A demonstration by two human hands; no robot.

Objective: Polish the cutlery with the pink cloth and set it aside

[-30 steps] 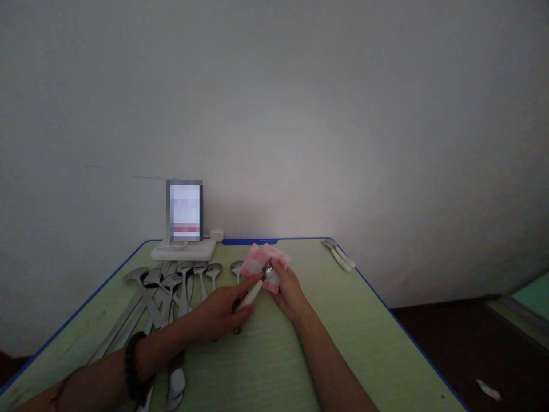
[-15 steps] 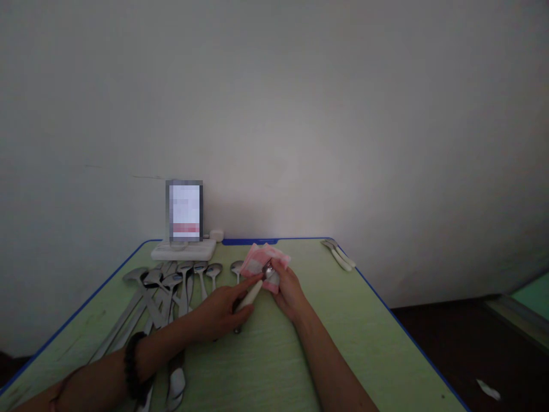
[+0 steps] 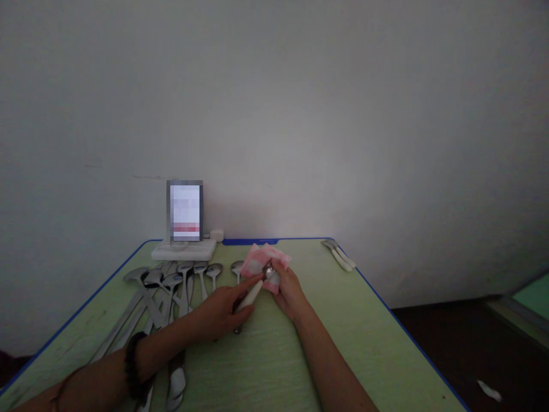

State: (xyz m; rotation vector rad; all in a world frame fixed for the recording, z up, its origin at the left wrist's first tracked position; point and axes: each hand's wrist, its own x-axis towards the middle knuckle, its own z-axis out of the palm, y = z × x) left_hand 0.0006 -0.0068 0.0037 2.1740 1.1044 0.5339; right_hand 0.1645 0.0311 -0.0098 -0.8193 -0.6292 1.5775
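My left hand (image 3: 227,309) is closed around the pale handle of a spoon (image 3: 253,294), its index finger stretched along the neck. The spoon's metal bowl rests against a pink and white cloth (image 3: 257,260). My right hand (image 3: 288,289) grips that cloth from the right side, its thumb on the spoon's bowl. The fingers under the cloth are hidden. Just behind my left hand lies another metal spoon (image 3: 237,268), partly covered by the hand. Several metal spoons and other cutlery (image 3: 171,280) lie heaped on the left, partly under my left forearm.
A green table (image 3: 274,366) with a blue edge stands against a pale wall. At the back left a lit screen (image 3: 185,212) stands on a white base (image 3: 184,250), beside a small white object (image 3: 217,235). Two pale-handled pieces of cutlery (image 3: 341,258) lie near the right edge.
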